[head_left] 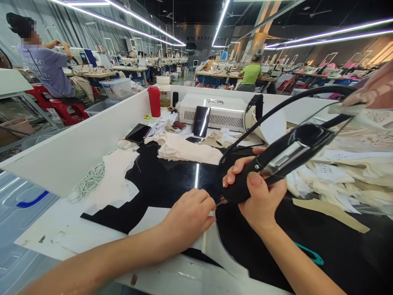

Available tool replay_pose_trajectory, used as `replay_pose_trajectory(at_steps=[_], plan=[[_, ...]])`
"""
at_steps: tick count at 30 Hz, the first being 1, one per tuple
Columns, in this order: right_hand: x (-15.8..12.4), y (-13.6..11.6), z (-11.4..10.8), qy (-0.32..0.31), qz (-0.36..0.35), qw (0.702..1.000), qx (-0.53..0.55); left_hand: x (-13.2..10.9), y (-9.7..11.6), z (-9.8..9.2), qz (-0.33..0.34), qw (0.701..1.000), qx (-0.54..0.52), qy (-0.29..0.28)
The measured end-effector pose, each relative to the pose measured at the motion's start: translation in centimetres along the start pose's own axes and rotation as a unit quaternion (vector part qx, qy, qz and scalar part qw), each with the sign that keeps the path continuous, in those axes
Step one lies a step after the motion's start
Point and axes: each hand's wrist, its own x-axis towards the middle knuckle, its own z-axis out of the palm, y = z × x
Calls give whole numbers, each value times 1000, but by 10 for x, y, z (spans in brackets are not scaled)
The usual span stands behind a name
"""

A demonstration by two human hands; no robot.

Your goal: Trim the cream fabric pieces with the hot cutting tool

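Observation:
My right hand (pixel 260 196) is wrapped round the black handheld tool (pixel 276 159), which is tilted with its lower end near the middle of the table. A black cord arcs from the tool's upper end. My left hand (pixel 192 217) is closed just left of the tool's tip, over the edge of a white sheet (pixel 153 217); whatever its fingers pinch is too small to name. Black material (pixel 172 184) lies beneath. Behind my hands is a stack of pale pink fabric pieces (pixel 187 149).
At the back stand a red container (pixel 154 101), a jar (pixel 165 92), a phone (pixel 201 121) and a white metal box (pixel 215 108). Green cord (pixel 89 182) lies left. Fabric bundles (pixel 328 176) and teal scissor-like handles (pixel 313 255) are right. Other people sit beyond.

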Motion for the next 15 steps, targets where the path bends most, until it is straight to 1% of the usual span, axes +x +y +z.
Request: replay_pose_trajectory(at_steps=[3, 6, 12, 15], plan=[[0, 0, 1, -4, -4, 1000, -1, -5, 5, 7, 71, 996, 59, 4], [1, 1, 1, -2, -6, 1000, 1, -11, 8, 16, 109, 989, 104, 7], [0, 1, 0, -1, -7, 1000, -24, -19, 11, 24, 129, 979, 156, 26], [0, 1, 0, 0, -7, 1000, -24, -22, 12, 29, 139, 972, 178, 70]])
